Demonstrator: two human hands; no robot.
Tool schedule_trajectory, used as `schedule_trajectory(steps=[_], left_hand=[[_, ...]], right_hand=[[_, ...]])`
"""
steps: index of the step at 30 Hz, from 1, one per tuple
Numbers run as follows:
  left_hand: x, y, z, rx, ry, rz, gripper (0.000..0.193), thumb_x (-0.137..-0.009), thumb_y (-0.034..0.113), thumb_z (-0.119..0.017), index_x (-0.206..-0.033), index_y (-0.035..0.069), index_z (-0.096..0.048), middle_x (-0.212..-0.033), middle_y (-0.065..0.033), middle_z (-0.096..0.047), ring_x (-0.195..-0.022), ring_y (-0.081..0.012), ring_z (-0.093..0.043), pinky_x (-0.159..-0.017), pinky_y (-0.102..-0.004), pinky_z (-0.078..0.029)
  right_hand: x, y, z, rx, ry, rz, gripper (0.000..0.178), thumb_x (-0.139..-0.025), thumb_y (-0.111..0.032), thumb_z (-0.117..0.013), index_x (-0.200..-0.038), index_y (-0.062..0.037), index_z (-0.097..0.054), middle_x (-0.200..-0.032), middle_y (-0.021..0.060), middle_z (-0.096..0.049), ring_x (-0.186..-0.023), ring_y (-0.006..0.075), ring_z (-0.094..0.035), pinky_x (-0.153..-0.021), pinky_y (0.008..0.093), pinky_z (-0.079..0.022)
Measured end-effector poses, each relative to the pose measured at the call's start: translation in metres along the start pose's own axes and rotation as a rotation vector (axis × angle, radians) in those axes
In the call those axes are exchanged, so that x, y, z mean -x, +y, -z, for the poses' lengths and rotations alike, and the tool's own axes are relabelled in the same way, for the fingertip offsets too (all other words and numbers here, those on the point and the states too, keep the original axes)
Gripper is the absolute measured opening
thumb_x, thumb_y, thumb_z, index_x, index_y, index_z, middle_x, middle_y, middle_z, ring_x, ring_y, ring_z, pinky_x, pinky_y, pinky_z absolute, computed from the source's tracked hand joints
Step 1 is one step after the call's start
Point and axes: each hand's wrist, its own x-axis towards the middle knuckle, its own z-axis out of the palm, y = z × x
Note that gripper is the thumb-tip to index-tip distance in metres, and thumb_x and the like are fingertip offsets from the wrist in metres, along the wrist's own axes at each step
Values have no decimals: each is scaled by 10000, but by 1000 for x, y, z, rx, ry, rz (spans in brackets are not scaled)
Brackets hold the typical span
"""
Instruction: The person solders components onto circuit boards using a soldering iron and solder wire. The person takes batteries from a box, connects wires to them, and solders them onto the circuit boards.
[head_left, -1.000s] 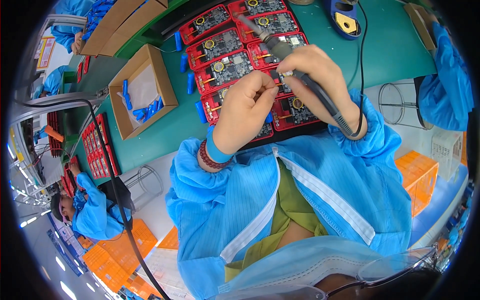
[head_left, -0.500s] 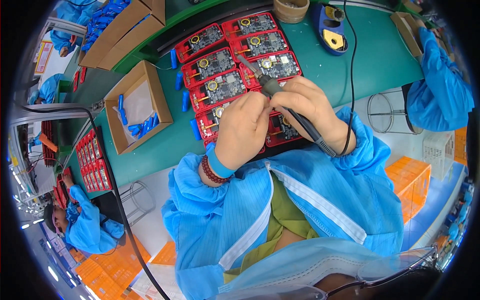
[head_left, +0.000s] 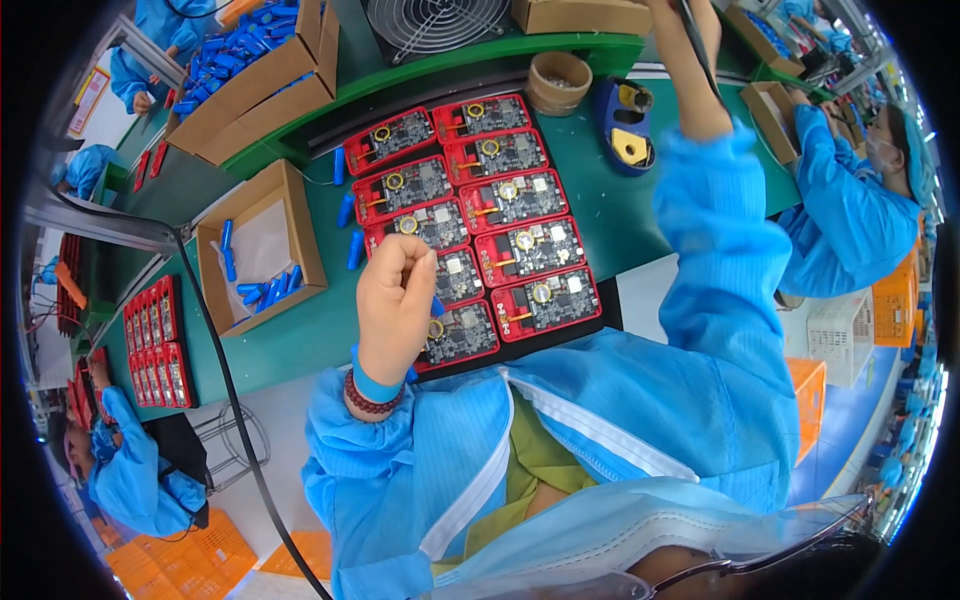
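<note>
Far left: a co-worker (head_left: 140, 465), blue-sleeved, seated; beside, on the green surface (head_left: 285, 355), two groups of red units (head_left: 157, 330). Next, one large carton (head_left: 265, 115) heaped with blue cells (head_left: 240, 50) stood behind one open box (head_left: 303, 225), which had a white liner and more blue cells. Three loose cells (head_left: 355, 250) lay in a row to its right. Then the person's left hand (head_left: 395, 310), with blue wristband (head_left: 378, 387) and dark-red beads (head_left: 370, 403): clenched, thumb against forefinger, over the left column of cases; whether it enclosed anything could not be told. Red cases (head_left: 545, 302), ten, open, lay in two columns at the middle of the surface, each with a dark circuit board; yellow rings showed on most. Behind: one fan grille (head_left: 437, 22). Further right: one tan bowl (head_left: 556, 97); one blue stand (head_left: 612, 110) with yellow sponge (head_left: 630, 150). The right hand (head_left: 690, 30), raised past the stand, was cut by the upper edge, its grasp not tellable; a dark cable (head_left: 700, 50) ran along it. Far right: one small carton (head_left: 775, 112) and a second co-worker (head_left: 850, 215) in blue.
</note>
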Motion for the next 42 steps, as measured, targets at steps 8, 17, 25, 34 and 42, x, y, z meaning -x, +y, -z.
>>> schedule_trajectory(steps=[8, 17, 25, 34, 42], left_hand=[[22, -3, 10, -53, 25, 32, 38, -872, 20, -555, -852, -1, -530, -699, -20, -509, -619, -60, -470, -543, -227, -394], [35, -3, -27, -162, -242, 89, 32, -864, 24, -561, -842, 7, -545, -661, -20, -509, -601, -65, -471, -537, -235, -388], [26, -26, -58, -529, -243, -169, 66, -779, 66, -610, -785, 47, -547, -735, -106, -565, -779, -306, -520, -718, -420, -395], [23, -30, -65, -651, -240, -210, 22, -756, 36, -615, -770, 39, -598, -782, -109, -537, -806, -303, -487, -735, -383, -393], [22, -36, -65, -649, -230, -237, 67, -747, 50, -630, -771, 51, -567, -774, -114, -507, -795, -317, -475, -723, -414, -385]], right_hand=[[-14, 47, -21, -318, -153, -300, 290, -853, -50, -598, -1139, -68, -556, -977, 70, -609, -940, 142, -566, -823, 262, -445], [88, -82, 115, -669, -390, -411, 243, -968, -136, -448, -1022, 51, -594, -881, 97, -571, -675, 117, -475, -713, 252, -411], [149, -149, 152, -926, -751, -285, 293, -863, -299, -565, -760, -28, -612, -611, 80, -560, -524, 224, -450, -512, 346, -342], [168, -156, 144, -887, -773, -301, 199, -865, -235, -572, -779, -61, -616, -673, 41, -603, -537, 209, -473, -509, 330, -373], [171, -154, 137, -874, -790, -306, 205, -867, -237, -573, -777, -57, -613, -689, 43, -611, -552, 205, -479, -511, 328, -377]])
